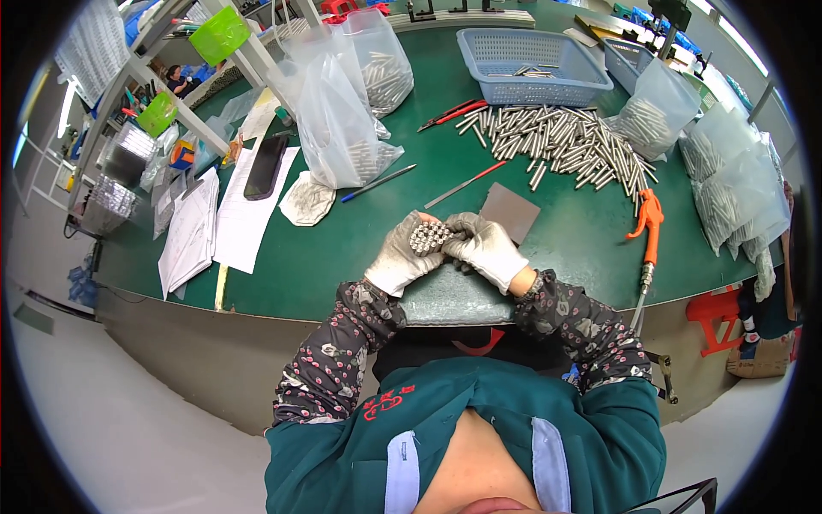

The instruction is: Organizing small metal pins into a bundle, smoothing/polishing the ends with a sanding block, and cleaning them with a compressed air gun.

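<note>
While my left grip and right grip clasp a pin bundle, the basket holds some loose pins; bags on the counter contain more.

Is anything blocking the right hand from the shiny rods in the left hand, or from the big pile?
Nothing visible stands between the right hand and the bundle of rods in the left hand. Toward the pile of rods, a flat grey plate lies on the green table, probably low enough to reach over.

Left hand clasping rods (bundled), right hand
</note>
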Action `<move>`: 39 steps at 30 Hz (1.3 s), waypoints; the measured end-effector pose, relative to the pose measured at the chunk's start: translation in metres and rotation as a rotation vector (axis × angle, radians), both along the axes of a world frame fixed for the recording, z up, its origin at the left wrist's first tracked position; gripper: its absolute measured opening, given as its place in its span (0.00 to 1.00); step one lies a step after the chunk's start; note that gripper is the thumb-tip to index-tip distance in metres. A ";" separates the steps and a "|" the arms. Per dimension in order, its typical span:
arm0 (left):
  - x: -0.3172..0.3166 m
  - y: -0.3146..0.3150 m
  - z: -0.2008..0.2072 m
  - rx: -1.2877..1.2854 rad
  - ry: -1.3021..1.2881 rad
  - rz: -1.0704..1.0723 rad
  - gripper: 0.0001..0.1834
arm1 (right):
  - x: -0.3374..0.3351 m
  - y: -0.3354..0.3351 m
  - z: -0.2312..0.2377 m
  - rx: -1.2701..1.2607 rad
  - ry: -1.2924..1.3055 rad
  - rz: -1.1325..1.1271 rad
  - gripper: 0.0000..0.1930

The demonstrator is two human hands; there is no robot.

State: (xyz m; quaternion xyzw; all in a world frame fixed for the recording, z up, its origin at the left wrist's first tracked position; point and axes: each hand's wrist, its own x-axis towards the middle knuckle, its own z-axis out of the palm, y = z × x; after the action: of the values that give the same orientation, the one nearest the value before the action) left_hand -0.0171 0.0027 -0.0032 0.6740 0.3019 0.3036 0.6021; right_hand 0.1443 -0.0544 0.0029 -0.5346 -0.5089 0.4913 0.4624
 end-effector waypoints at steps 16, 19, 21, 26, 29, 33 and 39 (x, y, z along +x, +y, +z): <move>0.004 0.000 -0.001 0.272 0.181 0.087 0.25 | 0.008 0.007 0.035 -0.108 -0.273 0.084 0.15; 0.007 -0.003 0.008 0.358 0.197 0.099 0.25 | 0.008 0.016 0.040 -0.138 -0.407 0.085 0.17; 0.007 -0.003 0.008 0.367 0.191 0.119 0.24 | 0.005 0.020 0.043 0.023 -0.732 0.032 0.17; 0.005 -0.001 0.005 0.337 0.270 0.108 0.26 | 0.000 0.022 0.053 0.022 -0.846 0.016 0.16; 0.006 -0.002 0.008 0.312 0.227 0.085 0.26 | 0.001 0.023 0.050 0.076 -0.880 -0.021 0.14; 0.006 -0.002 0.005 0.346 0.223 0.098 0.25 | 0.013 0.030 0.056 0.162 -0.902 -0.081 0.13; 0.005 -0.001 0.002 0.282 0.133 0.116 0.20 | 0.083 0.080 0.104 0.400 -0.366 -0.310 0.11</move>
State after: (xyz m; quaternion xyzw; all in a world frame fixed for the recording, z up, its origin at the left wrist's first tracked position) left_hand -0.0126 0.0017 -0.0016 0.7517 0.3340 0.3320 0.4616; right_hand 0.2277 0.0256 0.1071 -0.5839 -0.5827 0.2008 0.5284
